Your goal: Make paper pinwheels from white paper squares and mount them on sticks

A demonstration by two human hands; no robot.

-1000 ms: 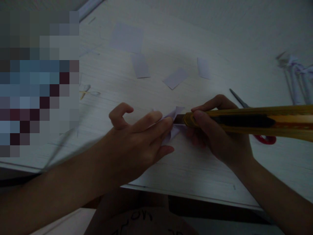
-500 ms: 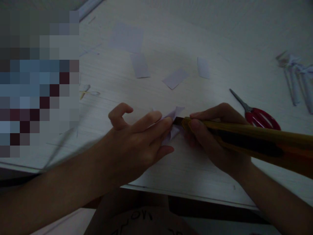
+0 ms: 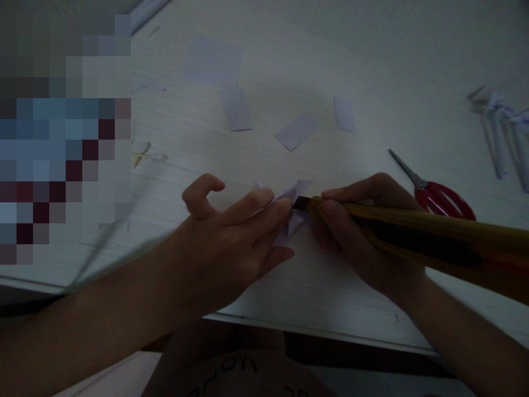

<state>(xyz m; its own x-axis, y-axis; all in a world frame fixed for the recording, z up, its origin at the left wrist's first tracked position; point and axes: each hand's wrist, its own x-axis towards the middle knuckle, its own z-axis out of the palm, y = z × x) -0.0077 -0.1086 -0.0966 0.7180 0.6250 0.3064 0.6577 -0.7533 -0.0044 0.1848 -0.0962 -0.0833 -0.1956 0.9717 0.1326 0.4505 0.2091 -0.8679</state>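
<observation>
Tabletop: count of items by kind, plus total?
Loose flat paper pieces: 4
Folded paper piece in left hand: 1
Utility knife in right hand: 1
Red-handled scissors: 1
Rolled paper sticks: dim, cannot count
Total counted: 7

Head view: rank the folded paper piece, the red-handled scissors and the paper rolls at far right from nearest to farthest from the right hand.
1. Folded paper piece: just left of the right hand, at the tip of the utility knife it grips.
2. Red-handled scissors: on the table, up and to the right.
3. Paper rolls: far right edge, farthest.
</observation>
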